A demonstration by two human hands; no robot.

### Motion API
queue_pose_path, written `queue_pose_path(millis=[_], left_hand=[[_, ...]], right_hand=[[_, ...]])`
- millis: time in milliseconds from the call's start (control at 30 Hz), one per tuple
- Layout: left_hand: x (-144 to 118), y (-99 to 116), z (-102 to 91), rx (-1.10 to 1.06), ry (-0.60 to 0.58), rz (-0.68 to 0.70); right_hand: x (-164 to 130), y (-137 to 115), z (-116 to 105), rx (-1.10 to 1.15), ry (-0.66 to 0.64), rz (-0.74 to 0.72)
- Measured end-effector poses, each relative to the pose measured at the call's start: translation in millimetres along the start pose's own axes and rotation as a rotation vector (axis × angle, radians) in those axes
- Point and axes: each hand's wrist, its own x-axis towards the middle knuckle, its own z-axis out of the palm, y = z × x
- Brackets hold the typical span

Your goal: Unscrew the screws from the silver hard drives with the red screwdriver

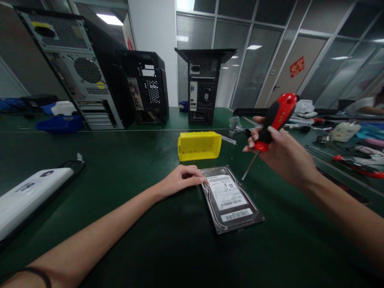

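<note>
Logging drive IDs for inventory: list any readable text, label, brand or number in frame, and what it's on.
Nothing can be quoted.
Hard drive label: print and barcodes, too small.
White case, far left: dark marks, blurred.
Red sign on the door: illegible.
Yellow bin: black mark on its end, unreadable.
Screwdriver: no text visible.

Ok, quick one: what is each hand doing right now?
Left hand: loosely curled, fingertips resting on the hard drive edge, holding nothing.
Right hand: closed around the red-handled screwdriver, tip at the drive.

I see the flat metal hard drive lying on the green table mat, the yellow plastic bin just behind it, three open computer towers farther back.
</note>
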Motion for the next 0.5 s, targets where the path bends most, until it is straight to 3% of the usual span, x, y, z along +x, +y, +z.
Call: queue_pose_path(millis=[300, 500], left_hand=[[0.2, 1.9, 0.9, -0.01, 0.008, 0.002], [0.6, 3.1, 1.8, 0.011, 0.024, -0.001]], right_hand=[[-0.4, 3.4, 1.7, -0.061, 0.007, -0.062], [-1.8, 2.4, 1.1, -0.028, -0.045, 0.003]])
